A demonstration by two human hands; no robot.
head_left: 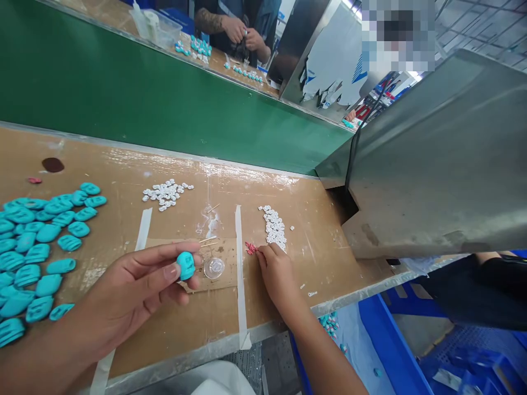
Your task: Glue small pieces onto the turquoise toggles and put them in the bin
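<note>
My left hand [132, 288] pinches a small turquoise piece [186, 265] between thumb and fingers, just left of a clear round dish [214, 267] on the brown table [164, 323]. My right hand [276, 272] rests knuckles-up on the table with its fingertips closed down at a few tiny red bits [250, 248]. A strip of small white pieces [274, 226] lies just beyond that hand. Whether the right fingers grip a red bit is hidden.
Many turquoise pieces [37, 247] cover the table's left side. Another pile of white pieces [165, 193] lies further back. A green belt [144, 93] runs behind, a grey metal housing [444, 159] stands right. Another person's hands [241, 33] work across it. Blue crates [395, 351] sit below.
</note>
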